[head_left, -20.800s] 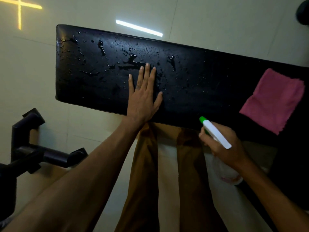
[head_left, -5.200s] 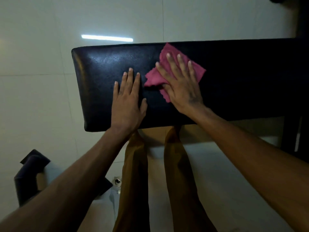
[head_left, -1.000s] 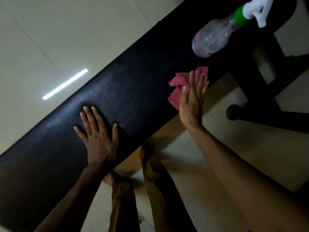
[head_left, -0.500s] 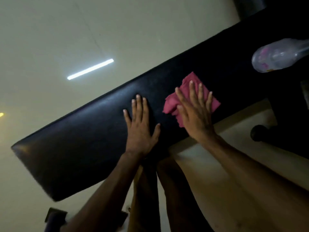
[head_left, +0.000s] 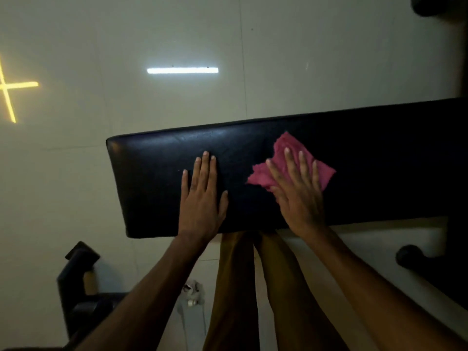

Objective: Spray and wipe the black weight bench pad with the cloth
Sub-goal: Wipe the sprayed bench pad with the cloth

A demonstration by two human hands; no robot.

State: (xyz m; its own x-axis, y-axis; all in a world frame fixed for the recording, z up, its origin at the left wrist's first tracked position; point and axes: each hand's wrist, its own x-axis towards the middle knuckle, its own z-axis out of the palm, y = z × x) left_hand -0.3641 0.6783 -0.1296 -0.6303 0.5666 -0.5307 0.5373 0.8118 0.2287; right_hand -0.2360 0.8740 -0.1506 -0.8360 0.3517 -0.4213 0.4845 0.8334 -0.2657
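Note:
The black weight bench pad (head_left: 157, 178) runs from mid-left to the right edge of the head view, its surface dull with no drops showing. A crumpled pink cloth (head_left: 283, 148) lies on the pad right of centre. My right hand (head_left: 297, 191) presses flat on the cloth with straight, spread fingers. My left hand (head_left: 202, 196) rests flat on the bare pad beside it, fingers straight. The spray bottle is out of view.
Pale tiled floor (head_left: 177, 34) surrounds the bench, with a reflected light strip. A black frame foot (head_left: 78, 282) stands at lower left, another dark rounded foot (head_left: 410, 254) at lower right. My brown-trousered legs (head_left: 235, 287) stand against the pad's near edge. A small crumpled object (head_left: 193, 291) lies on the floor.
The view swung left, so the spray bottle left the frame and the pad now looks level. My right hand with the cloth slid left along the pad; my left hand stays flat.

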